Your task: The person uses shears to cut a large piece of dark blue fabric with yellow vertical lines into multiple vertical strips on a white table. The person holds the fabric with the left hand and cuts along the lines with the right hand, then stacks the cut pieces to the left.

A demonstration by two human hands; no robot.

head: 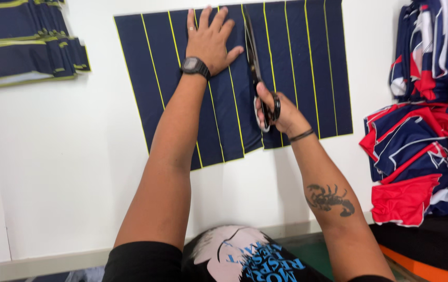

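On the white table [51, 172], left hand [209, 39] flat on striped cloth [297, 68]; right hand [279, 112] grips scissors [252, 55]

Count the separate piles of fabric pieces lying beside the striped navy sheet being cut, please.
2: a navy pile with yellow edges at the table's far left corner, and a red, white and navy pile along the right edge. More may lie outside the frame.

Navy fabric [297, 68] striped with thin yellow lines, black scissors [258, 73], white table [67, 172], red-white-navy cloth pile [422, 151].
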